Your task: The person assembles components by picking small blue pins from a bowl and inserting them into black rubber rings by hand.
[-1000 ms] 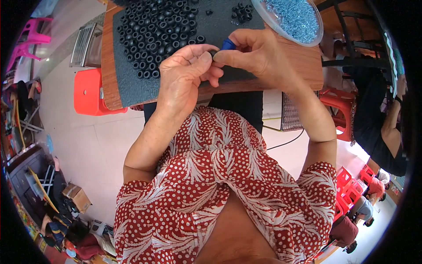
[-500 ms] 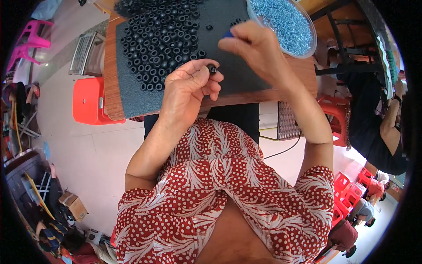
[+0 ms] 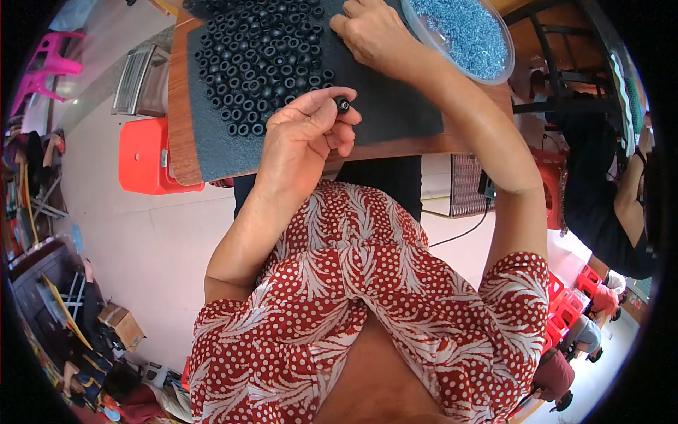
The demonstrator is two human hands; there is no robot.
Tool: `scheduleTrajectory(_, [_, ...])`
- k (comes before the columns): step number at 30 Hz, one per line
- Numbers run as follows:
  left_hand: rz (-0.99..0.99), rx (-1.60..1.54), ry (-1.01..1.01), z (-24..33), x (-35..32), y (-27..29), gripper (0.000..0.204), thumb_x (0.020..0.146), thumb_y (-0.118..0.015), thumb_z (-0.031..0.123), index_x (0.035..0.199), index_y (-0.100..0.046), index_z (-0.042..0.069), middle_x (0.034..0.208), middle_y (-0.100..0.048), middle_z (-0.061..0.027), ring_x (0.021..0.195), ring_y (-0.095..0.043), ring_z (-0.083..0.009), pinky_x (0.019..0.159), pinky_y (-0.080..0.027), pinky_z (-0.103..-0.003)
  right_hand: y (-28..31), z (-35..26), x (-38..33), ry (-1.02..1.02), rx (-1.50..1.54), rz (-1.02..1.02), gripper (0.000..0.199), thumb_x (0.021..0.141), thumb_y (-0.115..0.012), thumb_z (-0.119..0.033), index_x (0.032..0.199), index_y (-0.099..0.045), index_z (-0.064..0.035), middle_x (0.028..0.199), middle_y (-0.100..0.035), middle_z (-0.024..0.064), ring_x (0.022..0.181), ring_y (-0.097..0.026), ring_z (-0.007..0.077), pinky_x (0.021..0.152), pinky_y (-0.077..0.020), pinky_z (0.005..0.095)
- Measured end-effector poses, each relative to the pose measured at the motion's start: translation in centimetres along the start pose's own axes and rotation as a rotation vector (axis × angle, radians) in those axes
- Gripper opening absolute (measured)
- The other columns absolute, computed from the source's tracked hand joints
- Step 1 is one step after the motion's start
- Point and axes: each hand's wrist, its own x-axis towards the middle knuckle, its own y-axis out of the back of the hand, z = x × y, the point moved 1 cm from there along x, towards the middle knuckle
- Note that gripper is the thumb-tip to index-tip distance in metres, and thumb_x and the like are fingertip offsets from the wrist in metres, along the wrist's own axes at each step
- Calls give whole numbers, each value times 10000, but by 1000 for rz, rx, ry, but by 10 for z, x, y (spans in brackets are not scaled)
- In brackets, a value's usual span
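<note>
In my left hand (image 3: 304,124), a small round black piece (image 3: 342,105) is pinched between thumb and fingertips, its hollow end turned up. That hand hovers over the near edge of a dark grey mat (image 3: 395,113). My right hand (image 3: 374,35) is at the far side of the mat with its fingers curled down. What those fingers hold, if anything, is hidden. Left of it many black ring-like pieces (image 3: 265,63) lie spread over the mat. A clear round tub (image 3: 510,67) of small light-blue bits stands to the right of my right hand.
The mat lies on a brown wooden table (image 3: 185,134). A red stool (image 3: 143,155) stands off the table's left side, with a metal rack (image 3: 141,81) behind it. Another red stool (image 3: 554,184) is at right, near a person in dark clothes (image 3: 590,169).
My right hand has moved away to the far side of the mat; the blue item at its fingers is out of sight. My left hand stays nearly in place, still pinching the black piece.
</note>
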Motion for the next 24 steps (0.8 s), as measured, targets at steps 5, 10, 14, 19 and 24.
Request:
scheduleTrajectory(5, [-15,-47,1,-1,1,3,230,907,-518,136,1059,-557,-32,863,-627,-119,656,-586,-125,577,-449,-262,9,-4,-14,-152,262,153,140,662,-665,-87,766,-611,-10,754,-594,115,744,-548,286,649,-456,381])
scheduleTrajectory(10, [-2,-42,2,0,4,-1,211,909,-514,127,1045,-556,-30,867,-630,-129,657,-591,-136,569,-458,-268,66,-31,-40,-497,835,25,194,706,-692,-82,835,-583,13,748,-574,87,679,-548,190,627,-448,304])
scheduleTrajectory(14, [-55,-41,-11,-1,7,-8,206,912,-510,121,1042,-552,-33,861,-631,-141,647,-593,-144,561,-465,-267,74,-45,-57,-520,1073,172,203,710,-702,-24,887,-607,6,787,-576,62,697,-539,116,615,-436,241])
scheduleTrajectory(19, [-70,-52,0,-3,8,-17,206,917,-500,113,1052,-545,-35,845,-630,-136,640,-593,-145,559,-466,-263,77,-48,-60,-414,1042,269,189,661,-702,7,832,-623,-9,774,-578,41,686,-521,117,588,-428,229])
scheduleTrajectory(24, [-30,20,-8,-4,7,-20,216,918,-499,117,1070,-533,-34,830,-627,-126,630,-586,-137,551,-462,-252,85,-53,-59,-530,974,216,169,646,-699,5,790,-615,-17,722,-567,34,683,-506,140,593,-422,254])
